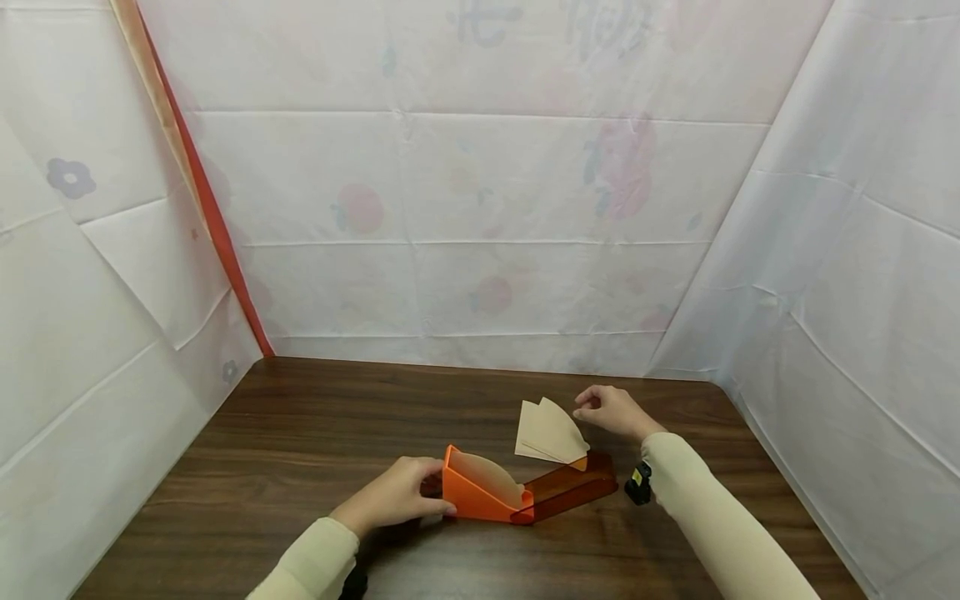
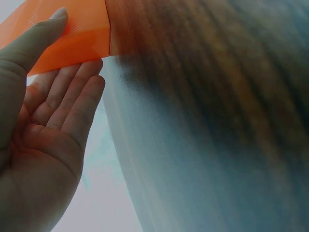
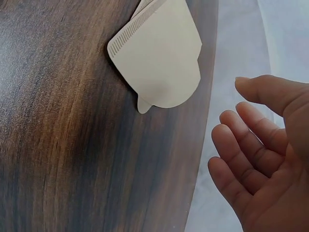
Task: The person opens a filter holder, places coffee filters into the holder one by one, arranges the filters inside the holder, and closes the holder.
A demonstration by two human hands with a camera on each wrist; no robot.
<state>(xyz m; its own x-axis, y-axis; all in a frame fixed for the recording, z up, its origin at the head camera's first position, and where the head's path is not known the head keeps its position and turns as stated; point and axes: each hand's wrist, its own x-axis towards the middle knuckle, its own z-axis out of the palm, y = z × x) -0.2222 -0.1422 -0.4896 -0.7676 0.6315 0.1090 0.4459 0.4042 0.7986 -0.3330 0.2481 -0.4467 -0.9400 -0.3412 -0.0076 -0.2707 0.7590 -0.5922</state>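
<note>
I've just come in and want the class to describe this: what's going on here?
A person's left hand grips an orange holder on the wooden table, with tan paper standing inside it. Its see-through flap lies open to the right. Just beyond that, loose paper filters lie overlapping on the table. The right hand is beside them, holding nothing.

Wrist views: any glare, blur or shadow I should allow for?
Left wrist: bluish glare washes over the tabletop, its grain blurred, while the left hand looks sharper; right wrist: the paper pieces' ridged edge reads crisply, with a dark shadow along their lower-left side, and pale glare sits at the tabletop's far-left edge.
</note>
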